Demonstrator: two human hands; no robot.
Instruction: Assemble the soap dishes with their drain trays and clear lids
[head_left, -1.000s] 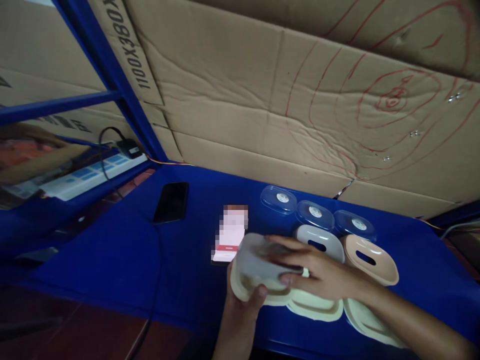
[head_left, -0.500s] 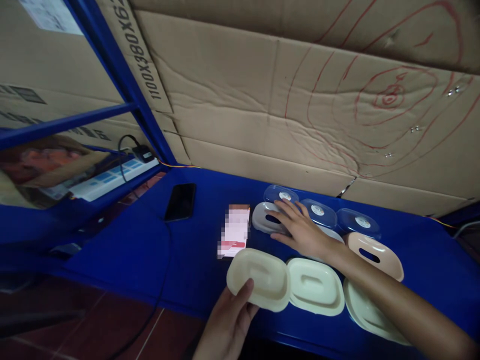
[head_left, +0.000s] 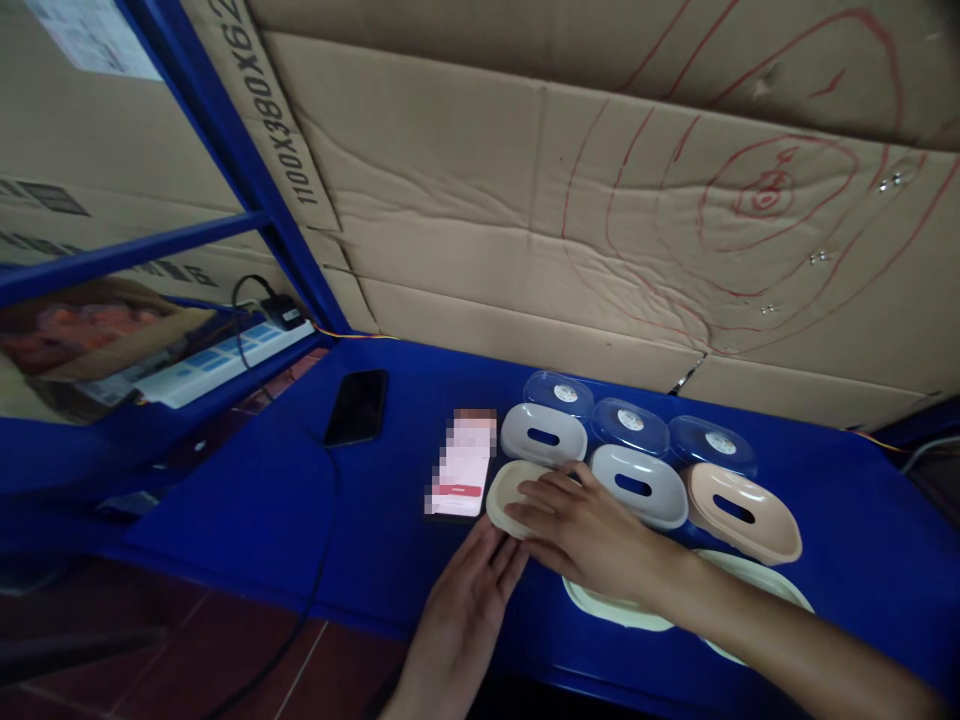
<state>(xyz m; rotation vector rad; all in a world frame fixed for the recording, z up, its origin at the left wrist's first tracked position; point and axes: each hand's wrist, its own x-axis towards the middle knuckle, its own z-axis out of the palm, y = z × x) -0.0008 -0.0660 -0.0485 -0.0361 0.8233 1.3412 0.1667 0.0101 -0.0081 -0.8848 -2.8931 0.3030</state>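
Observation:
A cream oval dish (head_left: 510, 488) lies in front of a grey slotted dish (head_left: 517, 430). Over its right part rests my right hand (head_left: 577, 530), fingers spread on it. My left hand (head_left: 472, 600) is palm up at the dish's near edge, fingertips touching or just under it. Two pale green dishes, one on the left (head_left: 622, 608) and one on the right (head_left: 757, 572), lie partly hidden by my right hand and forearm. A second grey slotted dish (head_left: 652, 480) and a peach slotted dish (head_left: 772, 520) stand in the row behind.
Three clear lids with round labels (head_left: 630, 425) lie along the cardboard wall (head_left: 450, 200). A lit phone (head_left: 465, 465) is left of the dishes, and a dark phone (head_left: 357, 407) lies farther left. A black cable (head_left: 330, 540) crosses the blue table (head_left: 262, 500).
The cream dish has moved back from the front row, close to the grey slotted dish. My right hand has come forward from that grey dish onto the cream one. My left thumb has left its inside.

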